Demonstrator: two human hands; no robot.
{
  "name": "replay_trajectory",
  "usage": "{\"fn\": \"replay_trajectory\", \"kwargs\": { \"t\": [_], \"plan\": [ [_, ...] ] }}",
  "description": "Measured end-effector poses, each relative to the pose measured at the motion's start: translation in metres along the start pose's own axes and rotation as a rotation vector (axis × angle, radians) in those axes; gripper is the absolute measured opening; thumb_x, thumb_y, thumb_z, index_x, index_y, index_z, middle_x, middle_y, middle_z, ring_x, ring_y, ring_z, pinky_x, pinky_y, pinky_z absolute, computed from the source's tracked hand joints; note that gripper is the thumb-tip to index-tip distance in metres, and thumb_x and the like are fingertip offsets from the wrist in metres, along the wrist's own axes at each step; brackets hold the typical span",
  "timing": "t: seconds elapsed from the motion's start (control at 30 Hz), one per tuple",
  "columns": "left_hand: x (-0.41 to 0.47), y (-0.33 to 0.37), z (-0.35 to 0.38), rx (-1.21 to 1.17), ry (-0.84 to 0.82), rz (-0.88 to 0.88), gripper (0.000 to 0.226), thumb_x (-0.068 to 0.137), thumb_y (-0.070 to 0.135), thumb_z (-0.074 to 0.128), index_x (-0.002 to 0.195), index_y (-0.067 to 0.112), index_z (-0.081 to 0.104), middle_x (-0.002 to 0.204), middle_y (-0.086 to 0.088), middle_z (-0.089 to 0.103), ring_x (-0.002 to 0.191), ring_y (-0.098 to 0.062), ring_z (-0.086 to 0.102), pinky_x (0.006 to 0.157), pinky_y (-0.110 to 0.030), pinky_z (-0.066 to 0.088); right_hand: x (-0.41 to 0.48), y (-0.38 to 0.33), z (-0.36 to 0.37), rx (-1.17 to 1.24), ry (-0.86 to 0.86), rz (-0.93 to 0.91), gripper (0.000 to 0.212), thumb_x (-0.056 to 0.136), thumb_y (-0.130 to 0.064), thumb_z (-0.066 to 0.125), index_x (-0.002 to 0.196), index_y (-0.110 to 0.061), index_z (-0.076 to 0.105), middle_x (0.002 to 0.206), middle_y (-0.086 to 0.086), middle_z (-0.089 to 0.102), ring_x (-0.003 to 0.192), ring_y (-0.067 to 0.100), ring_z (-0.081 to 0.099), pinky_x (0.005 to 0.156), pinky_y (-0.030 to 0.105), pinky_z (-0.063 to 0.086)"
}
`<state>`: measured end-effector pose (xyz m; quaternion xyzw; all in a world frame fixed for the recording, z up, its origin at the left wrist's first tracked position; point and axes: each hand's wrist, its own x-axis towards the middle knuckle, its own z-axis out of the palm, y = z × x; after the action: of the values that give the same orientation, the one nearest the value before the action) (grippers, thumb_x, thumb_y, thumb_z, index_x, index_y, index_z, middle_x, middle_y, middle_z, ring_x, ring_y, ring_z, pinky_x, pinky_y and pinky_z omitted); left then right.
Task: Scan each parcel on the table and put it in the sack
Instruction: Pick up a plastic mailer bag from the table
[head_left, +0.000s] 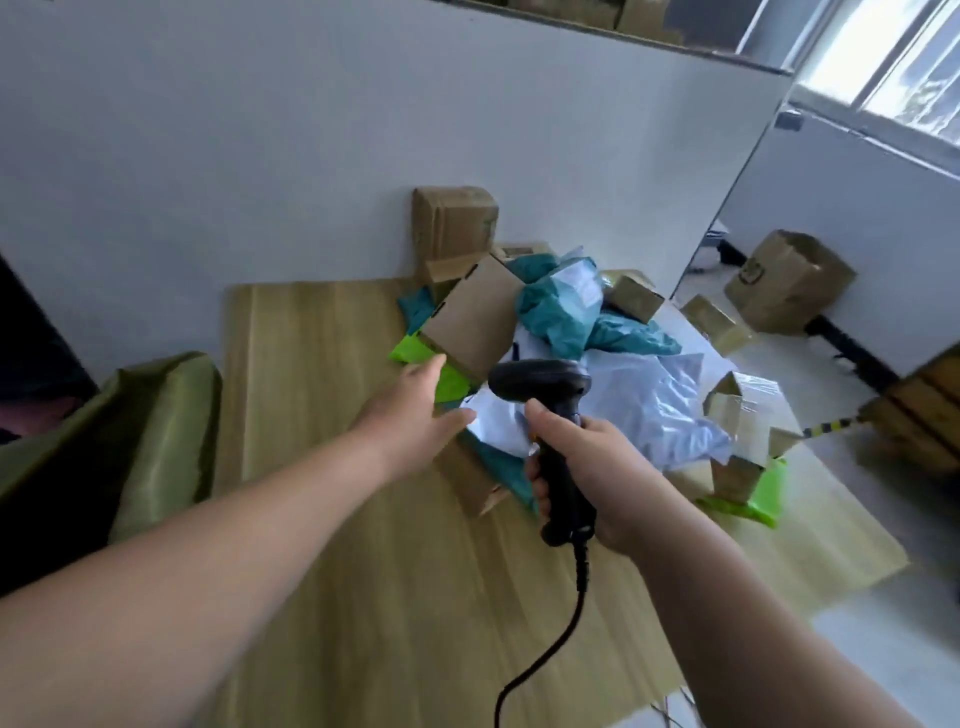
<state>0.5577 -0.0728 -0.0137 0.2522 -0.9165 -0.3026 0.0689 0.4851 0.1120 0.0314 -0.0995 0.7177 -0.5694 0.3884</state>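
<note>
A single wide-angle view is provided, taken from the person's head and directed forward and down across the worktop (322, 374). The forearms are seen entering from the lower edge, and the left hand (415, 410) and right hand (587, 467) are imaged at close range near frame centre. The frame is rolled, so that the white partition (363, 130) behind the worktop and the window (893, 62) at upper right appear slanted.

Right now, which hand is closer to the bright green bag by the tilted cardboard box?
Left. The left hand reaches out, fingertips almost at the near edge of the green bag. The right hand grips the scanner, farther right and nearer the person.
</note>
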Motion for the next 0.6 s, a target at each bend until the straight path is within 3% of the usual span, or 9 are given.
{"fn": "replay_trajectory", "kwargs": {
  "t": [0.17, 0.27, 0.43, 0.6],
  "plan": [
    [0.019, 0.078, 0.045, 0.083, -0.023, 0.226, 0.083, 0.086, 0.057, 0.055, 0.151, 0.018, 0.022, 0.154, -0.001, 0.029, 0.141, -0.019, 0.024, 0.111, -0.032, 0.023, -0.013, -0.002, -0.082, 0.05, 0.063, -0.03, 0.04, 0.091, -0.047, 0.066, 0.099, -0.01, 0.056, 0.061, 0.005, 0.063, 0.047, 0.018, 0.055, 0.045, 0.028, 0.046],
    [0.031, 0.109, 0.067, 0.167, -0.005, 0.275, 0.084, 0.087, 0.061, 0.051, 0.151, 0.018, 0.019, 0.157, -0.004, 0.023, 0.144, -0.02, 0.017, 0.115, -0.033, 0.017, -0.018, 0.001, -0.121, 0.077, 0.072, -0.041, 0.038, 0.091, -0.049, 0.065, 0.095, -0.012, 0.056, 0.062, 0.006, 0.061, 0.047, 0.019, 0.053, 0.045, 0.029, 0.044],
    [0.079, 0.147, 0.064, 0.193, 0.144, 0.092, 0.082, 0.089, 0.055, 0.052, 0.151, 0.016, 0.015, 0.159, -0.012, 0.008, 0.146, -0.03, 0.008, 0.116, -0.043, 0.017, -0.009, -0.007, -0.158, 0.121, 0.085, -0.067, 0.039, 0.092, -0.044, 0.065, 0.101, -0.008, 0.055, 0.061, 0.006, 0.062, 0.048, 0.019, 0.053, 0.047, 0.03, 0.045],
    [0.142, 0.17, 0.053, 0.357, 0.223, -0.017, 0.095, 0.08, 0.063, 0.059, 0.15, 0.016, 0.015, 0.157, -0.015, 0.013, 0.144, -0.03, 0.015, 0.113, -0.039, 0.02, 0.017, -0.033, -0.173, 0.135, 0.077, -0.095, 0.038, 0.092, -0.045, 0.064, 0.102, -0.009, 0.054, 0.06, 0.006, 0.061, 0.047, 0.02, 0.054, 0.045, 0.031, 0.046]
  ]
}}
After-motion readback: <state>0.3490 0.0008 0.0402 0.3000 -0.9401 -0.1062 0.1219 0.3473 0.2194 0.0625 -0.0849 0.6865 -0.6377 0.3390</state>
